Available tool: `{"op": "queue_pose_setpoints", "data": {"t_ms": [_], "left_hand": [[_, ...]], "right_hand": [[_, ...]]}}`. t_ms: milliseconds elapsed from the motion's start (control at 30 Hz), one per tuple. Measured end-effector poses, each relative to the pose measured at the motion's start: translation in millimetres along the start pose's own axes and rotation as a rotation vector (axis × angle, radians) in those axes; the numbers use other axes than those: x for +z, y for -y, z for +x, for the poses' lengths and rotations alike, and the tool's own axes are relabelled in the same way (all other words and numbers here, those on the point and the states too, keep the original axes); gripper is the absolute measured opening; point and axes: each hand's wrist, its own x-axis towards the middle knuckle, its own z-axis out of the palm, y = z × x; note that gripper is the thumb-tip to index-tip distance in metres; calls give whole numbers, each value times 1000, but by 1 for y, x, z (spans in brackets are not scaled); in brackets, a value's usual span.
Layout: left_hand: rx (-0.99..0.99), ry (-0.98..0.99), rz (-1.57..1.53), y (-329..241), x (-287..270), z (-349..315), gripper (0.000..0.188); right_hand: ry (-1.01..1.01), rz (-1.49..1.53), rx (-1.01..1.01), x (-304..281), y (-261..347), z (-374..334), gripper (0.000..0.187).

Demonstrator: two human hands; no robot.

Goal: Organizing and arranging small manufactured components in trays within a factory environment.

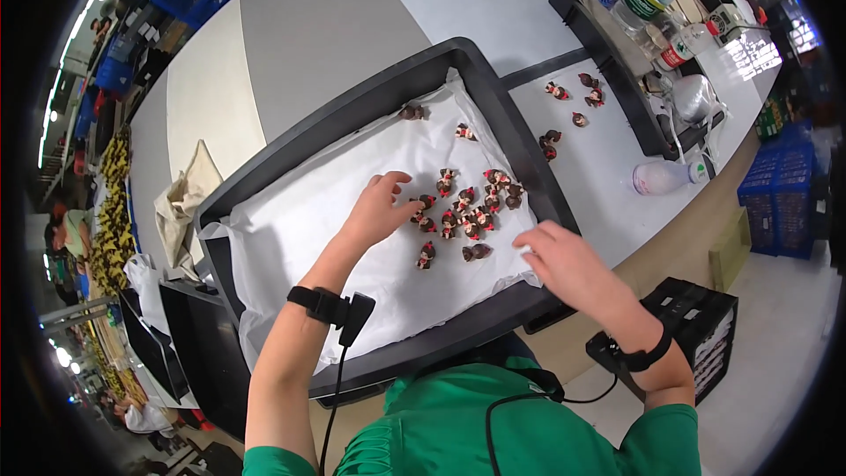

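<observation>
A black tray (pixel 489 66) lined with white paper (pixel 300 238) lies in front of me, holding several small brown-haired figurines (pixel 464 200) with red and cream details, mostly clustered right of its middle. My left hand (pixel 377 210) is over the paper at the cluster's left edge, thumb and forefinger apart. Its thumb tip is against or just above a figurine (pixel 424 203). Close to the tray's right side, my right hand (pixel 564 263) has its fingers bent together. A small white bit shows at their tips; I cannot tell what it is.
More figurines (pixel 592 92) lie on the table beyond the tray's right rim. Farther right, a black bin (pixel 608 44) holds bottles, and a pinkish bottle (pixel 661 178) lies on its side. A cloth bag (pixel 189 198) is at left. Black crates (pixel 692 326) stand low at right.
</observation>
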Motion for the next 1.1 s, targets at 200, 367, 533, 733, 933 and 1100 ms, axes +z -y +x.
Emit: {"op": "queue_pose_setpoints", "data": {"t_ms": [200, 367, 533, 733, 933, 1100], "left_hand": [[177, -5, 201, -12, 29, 11, 57], [220, -43, 177, -10, 38, 21, 56], [273, -85, 83, -7, 38, 36, 55], [422, -346, -120, -26, 44, 78, 50], [373, -518, -129, -3, 33, 84, 49], [343, -643, 80, 15, 19, 98, 43]], "right_hand": [[101, -382, 70, 23, -2, 66, 24], [149, -446, 303, 42, -14, 95, 26], [60, -317, 334, 42, -34, 87, 23], [143, -178, 396, 45, -18, 96, 33], [-10, -226, 184, 46, -23, 122, 45], [-182, -267, 176, 58, -28, 147, 51]]}}
